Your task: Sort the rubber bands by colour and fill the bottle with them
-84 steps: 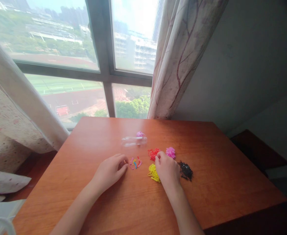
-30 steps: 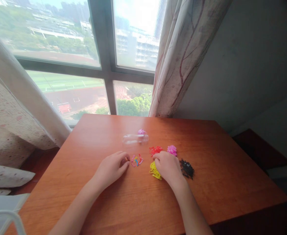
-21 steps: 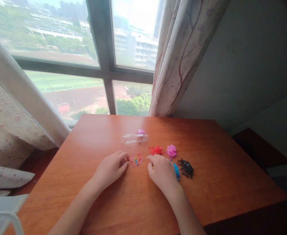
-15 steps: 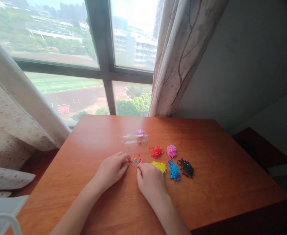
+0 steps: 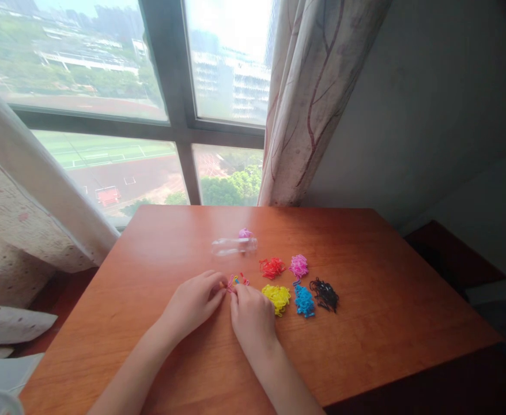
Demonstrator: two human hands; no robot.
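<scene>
Near the middle of the table, my left hand (image 5: 197, 297) is closed in a pinch at the left edge of a small mixed heap of rubber bands (image 5: 236, 280), pink, yellow, blue and red. My right hand (image 5: 253, 311) has its fingertips pressed together at the near side of that heap. A thin pink rubber band (image 5: 230, 283) shows between the two sets of fingertips. Just right of my right hand lies a yellow pile of rubber bands (image 5: 276, 298), partly behind the hand.
Sorted piles lie to the right: red (image 5: 272, 267), pink (image 5: 298, 266), blue (image 5: 304, 301) and black (image 5: 324, 294). A clear plastic bottle (image 5: 234, 246) lies behind the hands, beside a purple piece (image 5: 245, 233). The wooden table (image 5: 365, 259) meets a window and curtain (image 5: 305, 104).
My right hand has moved left, closer to my left hand, uncovering more of the yellow pile. The whole view has shifted slightly.
</scene>
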